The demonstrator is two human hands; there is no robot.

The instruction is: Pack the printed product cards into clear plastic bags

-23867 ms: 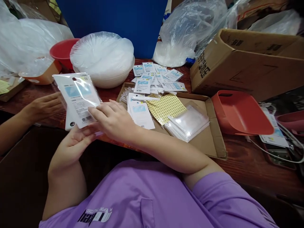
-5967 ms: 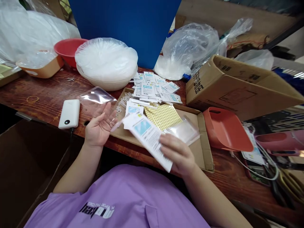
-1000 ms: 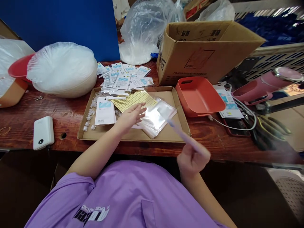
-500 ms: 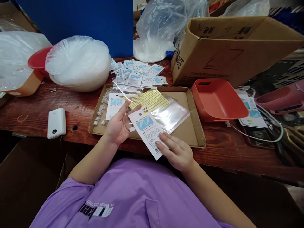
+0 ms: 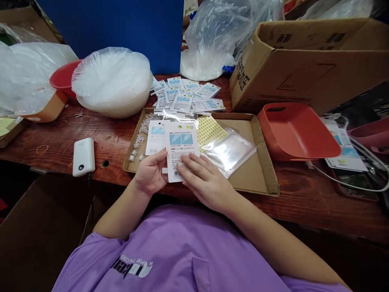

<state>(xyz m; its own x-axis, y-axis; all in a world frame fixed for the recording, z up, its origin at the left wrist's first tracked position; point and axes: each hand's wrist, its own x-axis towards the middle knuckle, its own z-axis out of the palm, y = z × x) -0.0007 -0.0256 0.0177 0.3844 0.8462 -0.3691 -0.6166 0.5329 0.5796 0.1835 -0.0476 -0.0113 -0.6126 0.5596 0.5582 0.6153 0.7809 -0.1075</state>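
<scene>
A white printed card (image 5: 182, 150) with blue pictures stands nearly upright over the tray's front edge. My right hand (image 5: 209, 182) has its fingers laid across the card's lower right face, thumb hidden behind. At the card's left edge, my left hand (image 5: 152, 172) is closed, thumb on top and the other fingers mostly hidden. A clear plastic bag (image 5: 174, 116) shows as a shiny strip behind the card's top; I cannot tell how far the card lies inside it. Below sits the cardboard tray (image 5: 261, 162), with a yellow sticker sheet (image 5: 209, 132), clear bags (image 5: 231, 152) and another card (image 5: 154, 140).
Small clear plastic pieces (image 5: 138, 142) lie along the tray's left side. Packed cards (image 5: 184, 101) are piled behind it. A red bin (image 5: 298, 134) and cardboard box (image 5: 304, 77) stand right; a bag-covered bowl (image 5: 112, 89) and white power bank (image 5: 84, 156) are left.
The card has turned from slanted to nearly upright and moved left, against my left hand. My left fingers have closed in from their spread pose. The whole view has shifted slightly.
</scene>
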